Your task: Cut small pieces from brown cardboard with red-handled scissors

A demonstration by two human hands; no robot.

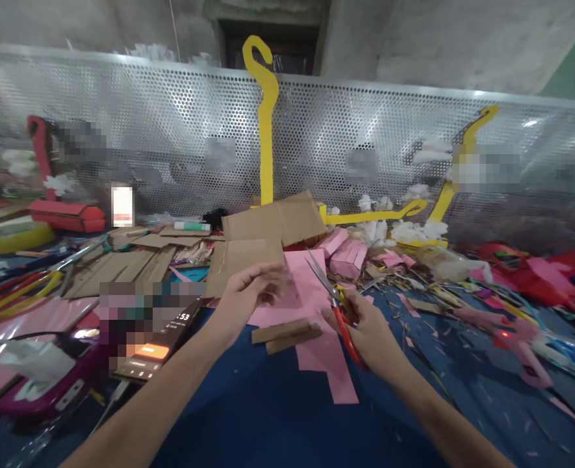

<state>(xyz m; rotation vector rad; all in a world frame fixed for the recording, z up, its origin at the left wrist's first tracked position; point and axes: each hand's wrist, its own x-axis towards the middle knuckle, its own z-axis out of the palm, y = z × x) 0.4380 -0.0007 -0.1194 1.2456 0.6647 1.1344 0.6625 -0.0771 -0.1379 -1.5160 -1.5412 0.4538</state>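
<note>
My left hand [251, 289] pinches a pink paper sheet [311, 305] by its left edge, a little above the blue table [268, 416]. My right hand [368, 328] grips scissors [336, 305] with red and yellow handles; the blades point up and left over the pink sheet. Two brown cardboard strips [287, 333] lie on the pink paper just below my hands. The left hand looks blurred.
Folded brown cardboard [272, 227] lies behind the hands, with pink boxes [348, 257] to its right. A phone [158, 344] with a lit screen rests at left. A perforated metal screen [170, 130] with yellow cutouts [266, 117] backs the table. Paper scraps litter the right side.
</note>
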